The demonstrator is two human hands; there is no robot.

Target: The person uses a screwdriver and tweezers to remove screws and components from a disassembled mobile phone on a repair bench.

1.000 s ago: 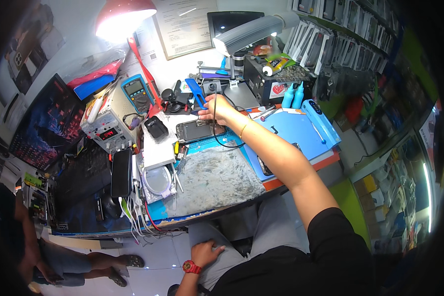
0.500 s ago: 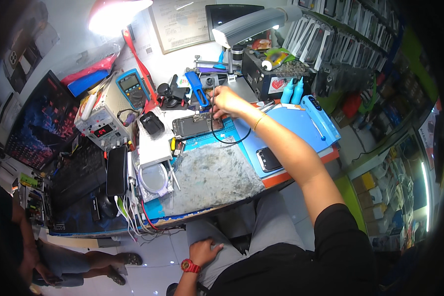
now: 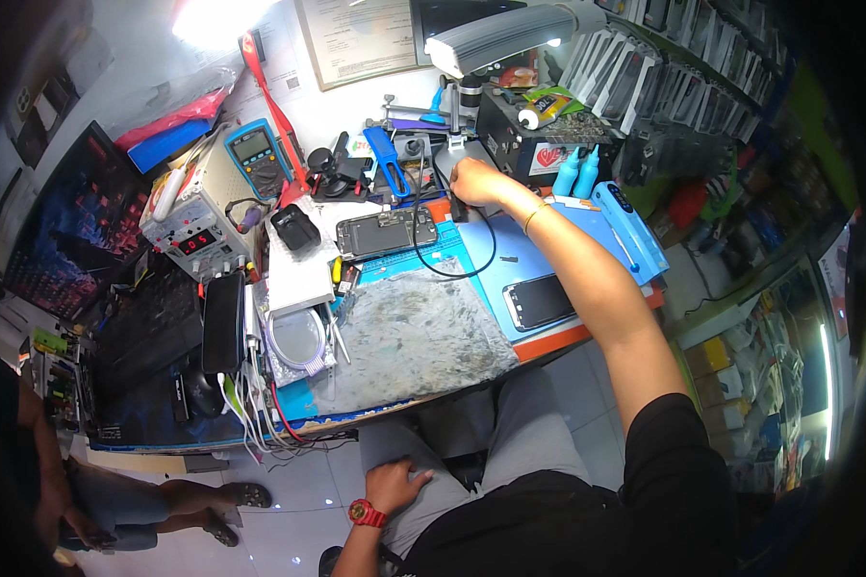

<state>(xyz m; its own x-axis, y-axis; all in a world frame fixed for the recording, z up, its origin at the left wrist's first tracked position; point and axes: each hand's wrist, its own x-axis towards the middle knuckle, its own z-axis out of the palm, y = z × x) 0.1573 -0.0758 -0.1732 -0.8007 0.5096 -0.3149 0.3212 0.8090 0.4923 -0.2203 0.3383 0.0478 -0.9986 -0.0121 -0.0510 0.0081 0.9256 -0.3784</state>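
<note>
My right hand (image 3: 476, 183) reaches over the back of the bench, fingers curled at a dark, slim item (image 3: 459, 208) that is mostly hidden; I cannot make out its kind. A black cord (image 3: 449, 277) loops down beside this hand. Left of the hand lies an opened phone (image 3: 373, 236) with its inner parts bare, on a blue ruled mat (image 3: 410, 260). Nearer to me, a phone screen (image 3: 546, 302) rests on a light blue pad (image 3: 496, 279), below my right forearm. My left hand (image 3: 395, 487) lies on my thigh, fingers loosely extended and holding nothing.
A grey worn mat (image 3: 419, 337) covers the front of the bench. At left stand a power supply (image 3: 188, 240), a multimeter (image 3: 255, 159) and a dark phone (image 3: 223, 322). Two blue bottles (image 3: 577, 173) stand at back right, under a lamp (image 3: 500, 37). Another person (image 3: 43, 471) is at lower left.
My right hand has moved right and slightly back, away from above the opened phone. The cord loop has shifted with it, and more of the phone shows. My left hand stays on my thigh.
</note>
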